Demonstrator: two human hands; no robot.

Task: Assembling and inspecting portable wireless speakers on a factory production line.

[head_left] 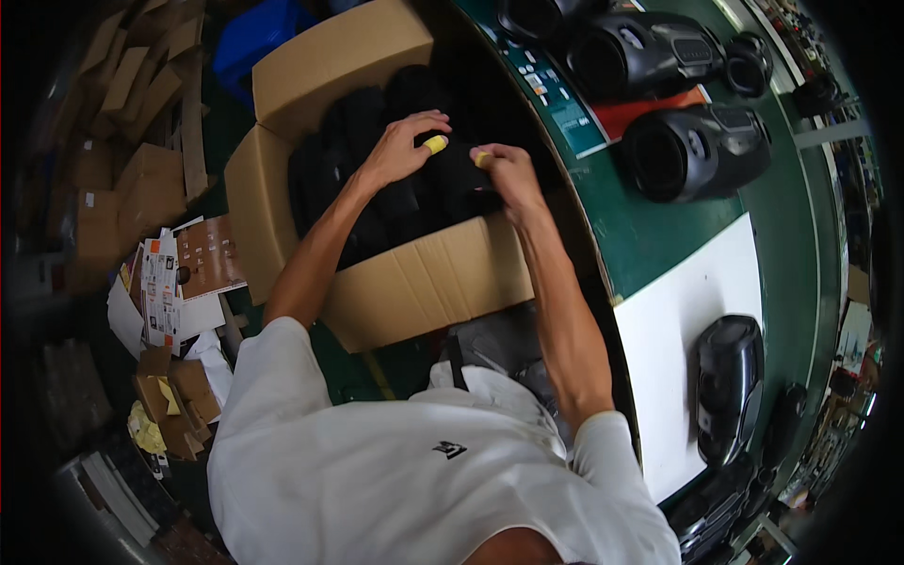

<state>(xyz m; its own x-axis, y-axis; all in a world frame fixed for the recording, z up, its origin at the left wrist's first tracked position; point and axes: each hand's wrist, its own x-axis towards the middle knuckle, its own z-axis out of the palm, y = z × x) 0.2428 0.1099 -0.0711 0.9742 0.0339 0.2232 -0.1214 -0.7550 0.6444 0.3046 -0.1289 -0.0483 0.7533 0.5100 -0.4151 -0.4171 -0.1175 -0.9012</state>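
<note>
Both hands in the box, left hand and right hand closed on one black part. Lifting it out, by the look. Next calls for a clean pull clear of the packed neighbours.

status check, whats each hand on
Left hand and right hand both gripping a black part over the open cardboard box. Nothing blocking.
</note>
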